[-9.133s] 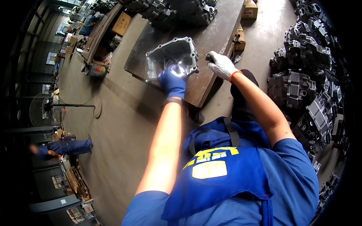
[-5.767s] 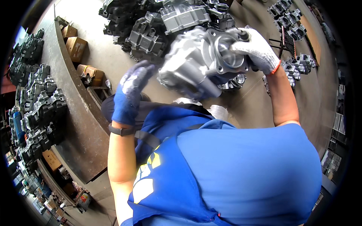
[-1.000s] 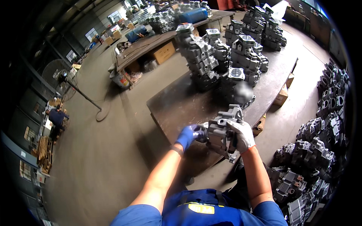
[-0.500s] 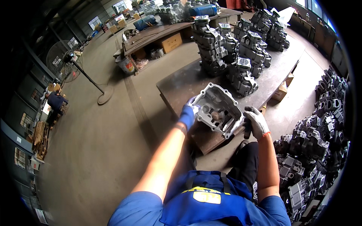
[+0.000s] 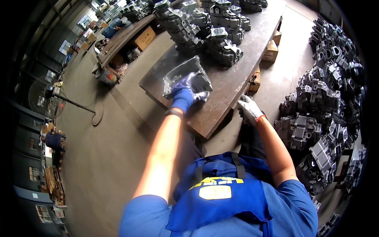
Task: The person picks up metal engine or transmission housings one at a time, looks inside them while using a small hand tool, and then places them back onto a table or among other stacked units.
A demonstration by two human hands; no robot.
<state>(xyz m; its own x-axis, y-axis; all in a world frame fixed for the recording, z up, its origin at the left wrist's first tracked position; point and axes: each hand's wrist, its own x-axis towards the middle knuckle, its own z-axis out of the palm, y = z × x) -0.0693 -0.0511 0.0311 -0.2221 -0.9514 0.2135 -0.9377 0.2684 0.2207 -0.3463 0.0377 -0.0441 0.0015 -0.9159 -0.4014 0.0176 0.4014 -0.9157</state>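
Note:
My left hand (image 5: pixel 182 93), in a blue glove, grips the near wall of an open grey metal housing (image 5: pixel 200 75). The housing is tilted over the dark metal table and slightly blurred; my glove covers part of its inside. Off the table's right edge, my right hand (image 5: pixel 249 109) in a pale grey glove has its fingers curled. Something dark shows under those fingers, too hidden to name. Just beyond the housing, stacked metal castings (image 5: pixel 224 49) stand on the table.
The table (image 5: pixel 233 89) slants away to the upper right. Heaped castings (image 5: pixel 300 132) fill the floor at right. Cardboard boxes (image 5: pixel 270 51) sit beneath the table's right side. A second workbench (image 5: pixel 114 45), a fan stand (image 5: pixel 73 102) and a person (image 5: pixel 54 140) are farther left.
The housing has turned from facing me to a tilted pose, with my left hand now across its near side. My right hand has drawn away from the housing. The view has shifted.

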